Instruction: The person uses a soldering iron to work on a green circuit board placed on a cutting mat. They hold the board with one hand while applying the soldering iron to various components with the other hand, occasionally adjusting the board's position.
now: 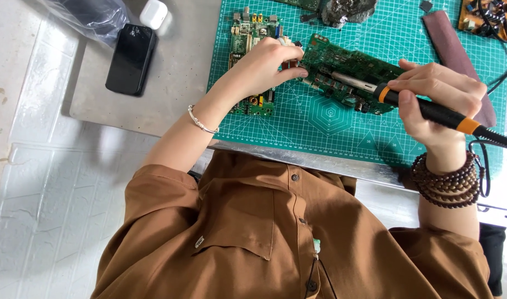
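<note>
We view from head-worn camera, facing steeply down, close over own brown shirt (275,232) and green cutting mat (342,122); single view.

Metal table (165,94): green cutting mat (331,130), black phone (130,58), white case (153,14).

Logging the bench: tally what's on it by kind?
Green circuit boards: 3 (one under the left hand; one behind it; one at the top edge)
Orange board: 1
Soldering iron: 1, in the right hand
Phone: 1
Earbud case: 1
Total: 7
</note>
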